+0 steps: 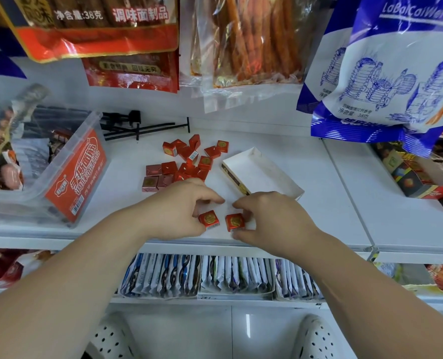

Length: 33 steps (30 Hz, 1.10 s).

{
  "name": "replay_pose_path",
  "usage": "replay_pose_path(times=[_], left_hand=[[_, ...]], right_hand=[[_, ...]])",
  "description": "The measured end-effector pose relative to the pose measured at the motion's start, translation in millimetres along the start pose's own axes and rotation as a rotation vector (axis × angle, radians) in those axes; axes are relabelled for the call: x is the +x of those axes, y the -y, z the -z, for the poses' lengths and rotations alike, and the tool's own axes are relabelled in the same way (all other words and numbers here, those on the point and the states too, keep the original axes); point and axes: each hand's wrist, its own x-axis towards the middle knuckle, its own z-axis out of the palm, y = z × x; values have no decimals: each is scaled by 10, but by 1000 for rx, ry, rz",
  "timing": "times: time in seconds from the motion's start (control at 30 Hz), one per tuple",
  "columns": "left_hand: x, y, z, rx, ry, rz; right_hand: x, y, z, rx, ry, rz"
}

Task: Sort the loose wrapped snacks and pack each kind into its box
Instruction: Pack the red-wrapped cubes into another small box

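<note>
**Two cubes held seal-up, box waiting**

The left hand (181, 207) pinches one red cube (209, 219) and the right hand (269, 218) pinches another (235, 222) at the near edge of the shelf (332, 203) — probably to match faces before packing. The pile (186, 161) lies farther back, the empty box (264, 174) just right of it. The fingertips under each cube are hidden — print unreadable.

Red foil cubes (186, 161) bear gold round emblems and white barcode strips. At three o'clock from them sits a white-lined box (264, 174) with a dark, gold-dotted side. At nine o'clock, a clear tub (46, 161) carries an orange-red label.
</note>
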Motion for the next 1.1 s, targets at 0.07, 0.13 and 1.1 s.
replay_pose_path(times=[0.07, 0.13, 1.1], left_hand=[[-21, -18, 18, 31, -62, 75], [-35, -40, 21, 74, -94, 136], [282, -623, -229, -709, -219, 29]], right_hand=[[10, -6, -10, -29, 15, 29], [21, -11, -14, -22, 17, 49], [-167, -521, 369, 745, -154, -52]])
